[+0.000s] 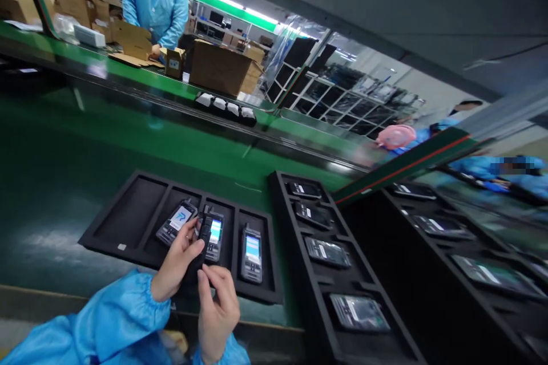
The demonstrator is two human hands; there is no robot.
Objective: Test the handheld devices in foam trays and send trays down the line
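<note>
A black handset (204, 239) is held upright between both hands just above the near tray (128, 222), over the slots where two lit handsets lie. The left hand (177, 262) is wrapped around its left side and back, thumb across the front; the right hand (218, 302) pinches its lower end with the fingertips closed on it.

The grip looks light and sits low on the body, so the top could tip. A slip would likely drop it onto the lit handset (214, 234) directly beneath, or onto the one with a logo on its screen (176, 221), risking a scratched display. A third lit handset (252, 248) lies one slot to the right, near enough to be knocked.

Beyond, a long tray (295, 274) of bagged handsets stands just beside; a sleeve (115, 319) swinging wide might catch its edge. The green belt (85, 142) behind carries another tray, and a person in blue works at boxes (218, 68) across it.
</note>
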